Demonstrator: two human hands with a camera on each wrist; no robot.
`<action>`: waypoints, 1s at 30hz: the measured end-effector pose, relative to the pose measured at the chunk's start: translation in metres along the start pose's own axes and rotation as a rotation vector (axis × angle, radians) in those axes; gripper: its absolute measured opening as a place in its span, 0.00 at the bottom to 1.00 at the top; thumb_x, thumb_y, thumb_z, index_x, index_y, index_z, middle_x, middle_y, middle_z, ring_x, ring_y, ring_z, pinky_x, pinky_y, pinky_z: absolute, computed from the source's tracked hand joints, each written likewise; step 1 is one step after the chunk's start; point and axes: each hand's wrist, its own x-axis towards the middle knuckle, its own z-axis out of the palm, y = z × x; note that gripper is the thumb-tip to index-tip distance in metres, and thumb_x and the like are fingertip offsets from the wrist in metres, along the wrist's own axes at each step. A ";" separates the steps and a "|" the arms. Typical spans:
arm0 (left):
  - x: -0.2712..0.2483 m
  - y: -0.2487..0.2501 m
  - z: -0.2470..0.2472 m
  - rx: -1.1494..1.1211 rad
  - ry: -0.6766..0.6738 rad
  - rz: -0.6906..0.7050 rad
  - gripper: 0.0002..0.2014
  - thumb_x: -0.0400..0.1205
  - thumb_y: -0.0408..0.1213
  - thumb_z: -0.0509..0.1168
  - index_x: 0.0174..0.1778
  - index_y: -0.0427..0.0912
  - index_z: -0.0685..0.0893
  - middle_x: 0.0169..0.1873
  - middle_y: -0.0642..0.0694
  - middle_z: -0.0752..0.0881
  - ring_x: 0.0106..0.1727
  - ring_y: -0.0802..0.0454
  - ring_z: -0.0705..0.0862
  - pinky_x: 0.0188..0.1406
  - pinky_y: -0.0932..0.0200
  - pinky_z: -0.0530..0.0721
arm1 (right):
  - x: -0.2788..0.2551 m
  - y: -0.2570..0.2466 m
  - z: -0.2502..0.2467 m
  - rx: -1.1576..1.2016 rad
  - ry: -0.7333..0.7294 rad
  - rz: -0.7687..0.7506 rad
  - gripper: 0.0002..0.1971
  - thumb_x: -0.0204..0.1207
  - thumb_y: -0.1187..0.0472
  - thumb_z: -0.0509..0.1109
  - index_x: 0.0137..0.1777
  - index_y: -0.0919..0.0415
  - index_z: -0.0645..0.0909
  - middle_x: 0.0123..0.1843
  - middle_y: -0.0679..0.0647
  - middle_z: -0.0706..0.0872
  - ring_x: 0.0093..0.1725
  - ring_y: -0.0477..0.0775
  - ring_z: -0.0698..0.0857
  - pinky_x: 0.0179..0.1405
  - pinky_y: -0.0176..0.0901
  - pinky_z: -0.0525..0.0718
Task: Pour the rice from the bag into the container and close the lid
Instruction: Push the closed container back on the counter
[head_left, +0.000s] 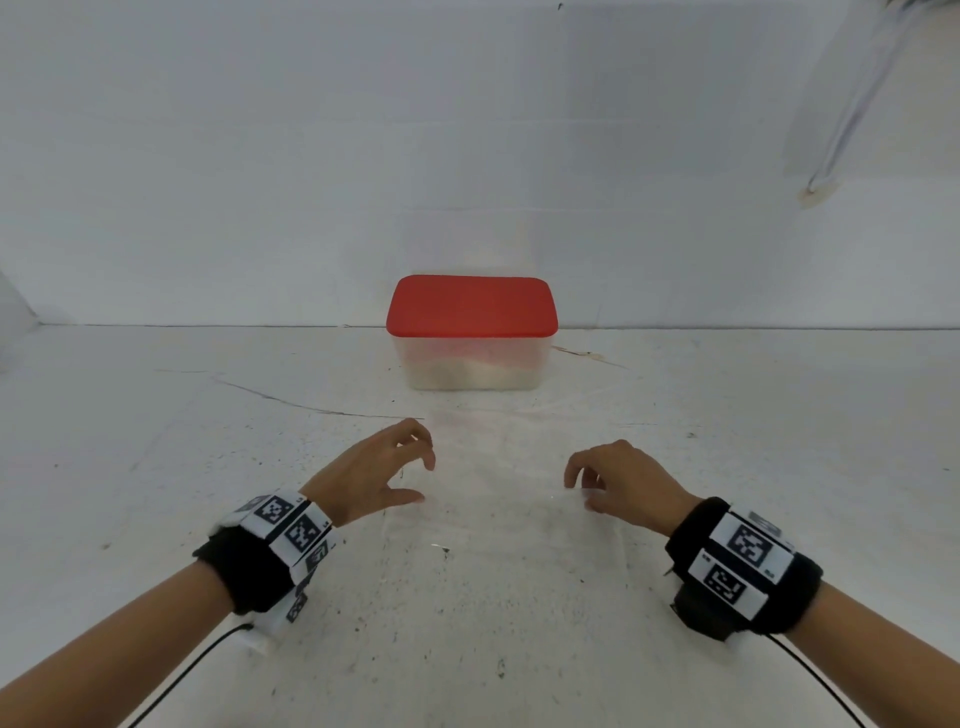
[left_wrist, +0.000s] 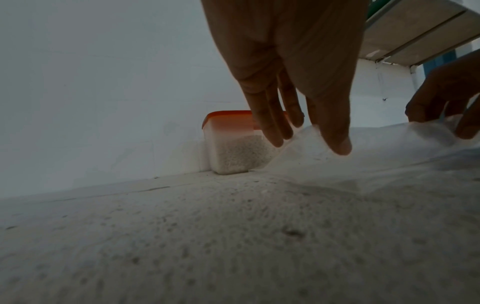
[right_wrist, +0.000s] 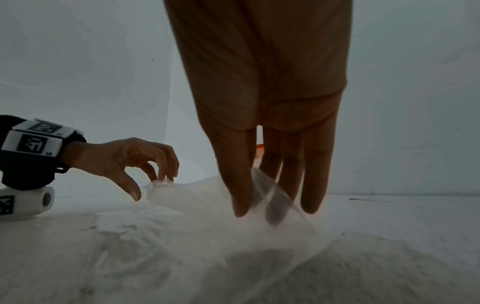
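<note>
The container (head_left: 471, 358) — red lid (head_left: 471, 305) on, rice inside — sat at the bench's (head_left: 156, 467) far edge against the wall (head_left: 311, 156). The left hand (head_left: 371, 475) and right hand (head_left: 626, 480) pinched the clear bag (head_left: 493, 483) lying between — open bench either side.

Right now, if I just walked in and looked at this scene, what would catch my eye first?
Most likely the red lid, the only strong colour, closed on a clear container with rice in its bottom, standing by the white back wall. Next, the two hands nearer the camera: the left hand and right hand, each with a black wrist band carrying black-and-white markers, touching an almost invisible clear plastic bag lying flat on the white table.
</note>
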 end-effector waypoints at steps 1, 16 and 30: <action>0.001 -0.001 0.000 -0.001 -0.002 -0.009 0.11 0.73 0.39 0.74 0.48 0.45 0.82 0.54 0.52 0.77 0.44 0.54 0.81 0.45 0.59 0.84 | -0.001 -0.001 0.000 0.002 0.016 0.000 0.10 0.72 0.65 0.70 0.52 0.53 0.84 0.42 0.44 0.81 0.42 0.43 0.78 0.43 0.35 0.76; -0.004 -0.026 0.001 -0.184 0.022 -0.092 0.16 0.77 0.17 0.60 0.34 0.43 0.80 0.35 0.56 0.84 0.40 0.63 0.85 0.41 0.72 0.82 | -0.008 0.002 0.002 -0.059 -0.167 -0.029 0.19 0.74 0.66 0.66 0.63 0.50 0.79 0.40 0.44 0.76 0.41 0.44 0.75 0.32 0.28 0.68; 0.069 0.034 -0.003 0.108 -0.423 -0.189 0.27 0.86 0.48 0.51 0.80 0.43 0.55 0.81 0.46 0.53 0.80 0.48 0.53 0.77 0.46 0.59 | 0.041 -0.038 -0.010 -0.255 -0.195 -0.007 0.31 0.80 0.44 0.61 0.80 0.49 0.58 0.80 0.58 0.60 0.77 0.60 0.60 0.72 0.57 0.68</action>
